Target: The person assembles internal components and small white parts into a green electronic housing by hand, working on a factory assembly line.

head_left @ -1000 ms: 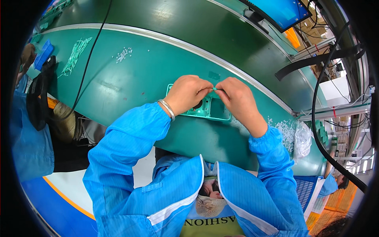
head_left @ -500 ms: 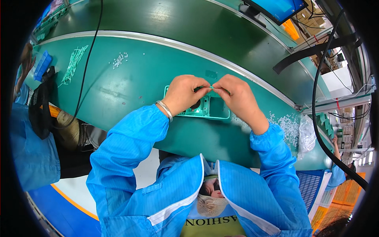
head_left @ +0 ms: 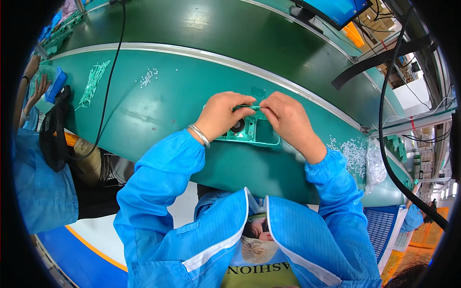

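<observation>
A light green plastic housing (head_left: 261,142) lies on the bench in front of me, with a round black speaker-like part (head_left: 237,126) inside it. My left hand (head_left: 222,115), with a silver bangle at the wrist, is above the housing's left side. Its thumb and forefinger pinch a thin green strip (head_left: 251,106). My right hand (head_left: 292,119) is over the far right edge, its thumb and fingertips closed together close to the strip's end. Whatever is in the right fingertips is too small to make out. Both hands partly cover the housing.
Thin green strips (head_left: 94,79) and small clear pieces (head_left: 149,77) lie at left. More clear pieces (head_left: 353,152) and a clear plastic bag (head_left: 374,165) are at right. Black cables (head_left: 383,110) hang across the view. A co-worker's hand (head_left: 37,91) is by a blue bin (head_left: 56,85).
My hands stay over the housing, with the fingertips slightly shifted and more of the black round part showing. At far left, the co-worker's hand has come up beside the blue bin.
</observation>
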The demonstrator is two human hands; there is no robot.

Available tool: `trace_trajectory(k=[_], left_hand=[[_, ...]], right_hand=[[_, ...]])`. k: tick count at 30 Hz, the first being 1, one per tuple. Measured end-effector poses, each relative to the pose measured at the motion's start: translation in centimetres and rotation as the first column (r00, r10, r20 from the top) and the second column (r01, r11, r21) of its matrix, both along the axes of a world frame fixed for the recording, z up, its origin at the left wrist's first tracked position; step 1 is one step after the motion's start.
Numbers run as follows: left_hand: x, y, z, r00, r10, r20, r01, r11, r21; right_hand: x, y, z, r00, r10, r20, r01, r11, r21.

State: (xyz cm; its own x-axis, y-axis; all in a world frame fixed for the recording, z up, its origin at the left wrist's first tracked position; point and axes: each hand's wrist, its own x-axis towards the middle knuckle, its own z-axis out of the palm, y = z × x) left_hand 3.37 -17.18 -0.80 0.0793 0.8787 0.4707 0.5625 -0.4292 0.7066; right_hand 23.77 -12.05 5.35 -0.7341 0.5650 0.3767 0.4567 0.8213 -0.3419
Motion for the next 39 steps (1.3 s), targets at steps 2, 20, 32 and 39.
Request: trace_trajectory(k=[2,20,32,39], left_hand=[[-0.5,0.0,0.0,0.972,-0.013,0.235,0.058,0.981,-0.187],[-1.7,-0.6,1.0,1.000,0.015,0.019,-0.015,1.000,0.016],[0.4,0.8,1.3,0.982,0.027,-0.185,0.002,0.988,0.158],[0.8,0.5,1.1,0.999,-0.025,-0.044,0.026,0.999,0.037]], right_hand=[[0.1,0.0,0.0,1.000,0.002,0.001,-0.002,1.000,-0.007],[0.1,-0.2,0.5,0.996,-0.041,0.078,0.047,0.995,-0.083],[0.2,-0.1,0.1,0.999,-0.020,0.045,0.022,0.999,-0.042],[0.9,0.1,0.1,1.000,-0.016,-0.024,0.012,0.988,-0.154]])
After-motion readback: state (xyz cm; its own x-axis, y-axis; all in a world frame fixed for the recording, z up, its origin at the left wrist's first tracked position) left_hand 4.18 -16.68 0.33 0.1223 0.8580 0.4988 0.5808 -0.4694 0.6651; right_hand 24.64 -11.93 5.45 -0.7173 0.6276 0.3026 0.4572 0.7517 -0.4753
